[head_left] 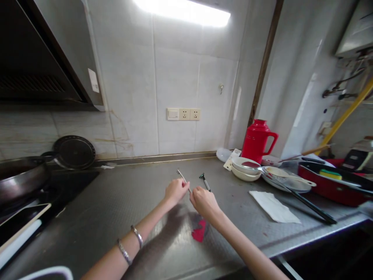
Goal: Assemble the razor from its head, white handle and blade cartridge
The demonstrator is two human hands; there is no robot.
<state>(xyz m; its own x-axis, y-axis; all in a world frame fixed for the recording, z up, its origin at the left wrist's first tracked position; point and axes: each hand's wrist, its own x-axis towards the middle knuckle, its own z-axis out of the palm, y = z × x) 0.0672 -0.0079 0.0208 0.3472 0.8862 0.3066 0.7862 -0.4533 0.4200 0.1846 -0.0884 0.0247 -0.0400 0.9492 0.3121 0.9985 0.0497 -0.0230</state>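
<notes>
My left hand (176,191) is closed around a thin pale rod (181,175), whose upper end sticks out past the fingers, tilted away from me. Close beside it, my right hand (204,200) is curled shut, its fingertips near the rod's lower end; what lies inside its grip is hidden. Just beyond the right hand is a razor (206,184) with a dark head and a silver-grey handle, its near end covered by the hand. A torn red piece (199,231) lies on the metal counter (131,198) below the hands.
On the right are stacked bowls (246,177), a red thermos (256,142), plates (287,186), a white paper (274,207), a black-handled utensil (313,208) and a red pan (335,190). At left stand a pot (23,179) on the stove and a black round lid (75,152).
</notes>
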